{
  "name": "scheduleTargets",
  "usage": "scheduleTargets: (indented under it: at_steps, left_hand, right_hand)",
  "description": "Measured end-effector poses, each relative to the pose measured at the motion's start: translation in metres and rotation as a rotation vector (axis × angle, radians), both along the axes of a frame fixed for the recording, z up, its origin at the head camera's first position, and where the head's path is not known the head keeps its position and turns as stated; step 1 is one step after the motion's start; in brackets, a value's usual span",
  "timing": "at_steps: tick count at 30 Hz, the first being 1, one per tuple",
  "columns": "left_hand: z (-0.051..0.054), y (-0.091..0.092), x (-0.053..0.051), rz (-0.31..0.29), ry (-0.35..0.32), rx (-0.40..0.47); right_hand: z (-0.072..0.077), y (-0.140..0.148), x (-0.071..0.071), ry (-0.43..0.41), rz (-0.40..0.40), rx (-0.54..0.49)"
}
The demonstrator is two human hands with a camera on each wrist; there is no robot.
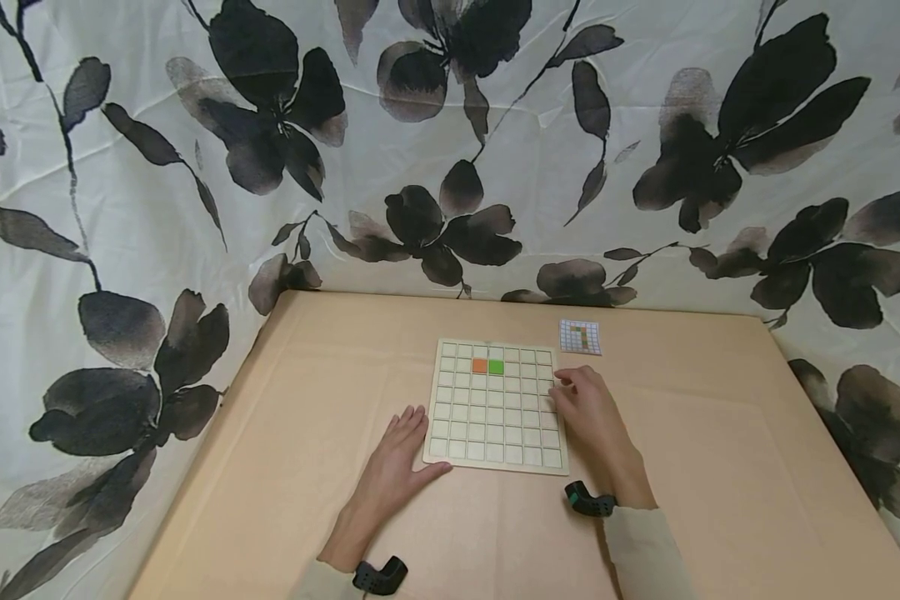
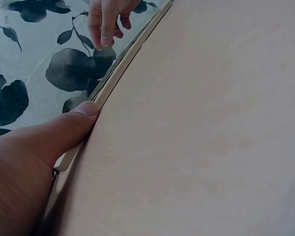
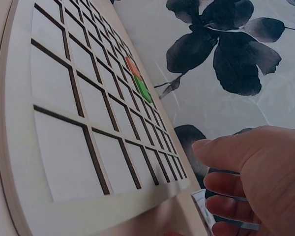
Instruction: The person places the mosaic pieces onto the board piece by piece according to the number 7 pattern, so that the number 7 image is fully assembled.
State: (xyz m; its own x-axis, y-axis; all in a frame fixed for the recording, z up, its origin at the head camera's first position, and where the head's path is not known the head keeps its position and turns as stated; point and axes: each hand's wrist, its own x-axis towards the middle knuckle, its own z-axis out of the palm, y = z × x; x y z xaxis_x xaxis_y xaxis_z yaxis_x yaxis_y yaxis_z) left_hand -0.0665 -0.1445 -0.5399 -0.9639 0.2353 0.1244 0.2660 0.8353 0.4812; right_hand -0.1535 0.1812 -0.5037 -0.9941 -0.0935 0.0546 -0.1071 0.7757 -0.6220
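The white gridded board (image 1: 495, 467) lies flat, with an orange square (image 1: 480, 366) and a green square (image 1: 496, 367) side by side in its upper part. My left hand (image 1: 393, 467) rests at the board's lower left corner, fingers extended by the left side and thumb (image 2: 86, 109) against the lower edge. Over the board's right edge hovers my right hand (image 1: 596, 417), fingers loosely bent. A gap shows between thumb and fingers in the right wrist view, where that hand (image 3: 273, 172) holds nothing visible.
A small card (image 1: 580, 337) with a printed coloured grid lies beyond the board's upper right corner. Behind the tan table (image 1: 330, 375) hangs a white cloth (image 1: 525, 167) with dark flowers. At the bottom of the right wrist view a small red patch (image 3: 173, 234) is too cropped to identify.
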Motion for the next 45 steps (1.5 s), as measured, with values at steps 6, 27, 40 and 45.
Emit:
scheduleTargets:
  at_steps: [6,27,40,45]
  left_hand:
    - [-0.001,-0.001,0.000,0.001,0.006,-0.001]
    - [-0.003,-0.001,0.000,-0.005,0.000,-0.009]
    - [-0.004,-0.002,0.000,-0.005,-0.007,0.014]
    - [-0.004,-0.002,0.000,-0.007,-0.006,0.010]
  right_hand:
    - [-0.001,0.007,0.003,0.012,-0.011,-0.002]
    - [-0.006,0.034,0.019,-0.024,-0.088,0.068]
    - [-0.004,0.049,0.023,0.017,-0.079,0.052]
    - [-0.005,0.054,0.026,0.010,-0.080,0.052]
